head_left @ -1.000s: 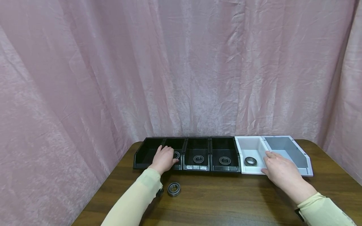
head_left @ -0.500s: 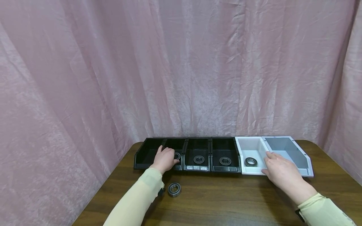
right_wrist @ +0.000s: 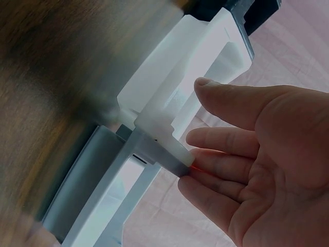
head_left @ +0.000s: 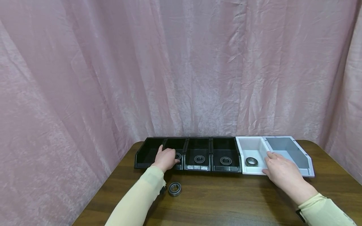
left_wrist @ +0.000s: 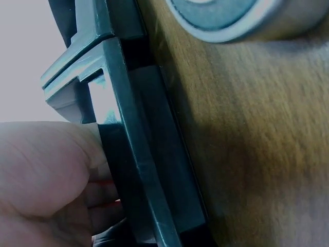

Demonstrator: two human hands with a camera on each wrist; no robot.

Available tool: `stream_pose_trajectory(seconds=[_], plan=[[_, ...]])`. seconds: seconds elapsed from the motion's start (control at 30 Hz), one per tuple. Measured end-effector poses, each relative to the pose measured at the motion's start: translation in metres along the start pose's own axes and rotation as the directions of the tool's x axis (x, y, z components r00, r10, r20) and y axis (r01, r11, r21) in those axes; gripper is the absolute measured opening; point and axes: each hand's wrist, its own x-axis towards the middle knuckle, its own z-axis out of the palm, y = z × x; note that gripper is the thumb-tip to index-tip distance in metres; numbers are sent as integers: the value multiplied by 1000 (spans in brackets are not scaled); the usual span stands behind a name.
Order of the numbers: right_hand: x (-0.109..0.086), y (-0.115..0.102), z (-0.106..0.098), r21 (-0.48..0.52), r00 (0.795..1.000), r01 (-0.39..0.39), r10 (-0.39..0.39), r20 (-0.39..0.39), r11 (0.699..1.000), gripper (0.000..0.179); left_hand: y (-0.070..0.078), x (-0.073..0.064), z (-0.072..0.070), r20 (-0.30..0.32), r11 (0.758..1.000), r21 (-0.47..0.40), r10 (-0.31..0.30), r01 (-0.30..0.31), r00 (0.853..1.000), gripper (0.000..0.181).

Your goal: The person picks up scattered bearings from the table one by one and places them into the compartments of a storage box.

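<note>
My left hand (head_left: 165, 159) lies over the divider between the two leftmost black bins, index finger pointing away and the other fingers bent. Its thumb is close to a ball bearing (head_left: 178, 156) in the second black bin (head_left: 176, 142); in the left wrist view the bin front (left_wrist: 126, 139) partly hides the fingers. My right hand (head_left: 282, 168) is at the divider between the white bin (head_left: 250, 142) and the grey bin (head_left: 285, 144). In the right wrist view, its fingers (right_wrist: 221, 159) are loosely extended at that divider, holding no bearing.
More bearings lie in the third black bin (head_left: 199, 159), the fourth black bin (head_left: 225, 161) and the white bin (head_left: 251, 162). Another bearing (head_left: 174, 189) sits on the wooden table (head_left: 220, 201), right of my left forearm. A pink curtain (head_left: 181, 69) hangs behind the bins.
The fingers of my left hand have bent in slightly, while the index finger stays stretched out. My right hand and the bearings have kept their places.
</note>
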Motion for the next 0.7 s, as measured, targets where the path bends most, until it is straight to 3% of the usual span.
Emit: stream_pose_trajectory(seconds=[0.1, 0.17, 0.2, 0.27, 0.4, 0.7], plan=[[0, 0, 0, 2, 1000, 1, -1, -5, 1000, 44, -7, 4, 10, 1, 1000, 24, 8, -8, 1000, 41], [0, 0, 1, 4, 1000, 0, 0, -4, 1000, 44, 2, 2, -4, 46, 999, 39, -20, 18, 999, 39], [0, 0, 1, 5, 1000, 0, 0, -3, 1000, 44, 0, 6, 3, 49, 1000, 16, -22, 21, 999, 37], [0, 0, 1, 6, 1000, -1, 1, -2, 1000, 44, 4, 4, -4, 76, 999, 17, -41, 40, 996, 38], [0, 0, 1, 7, 1000, 0, 0, 0, 1000, 44, 0, 9, 4, 64, 1000, 3, -26, 26, 998, 36], [-1, 1, 2, 10, 1000, 7, -7, -17, 1000, 44, 6, 10, -5, 119, 999, 24, -45, 43, 992, 28]])
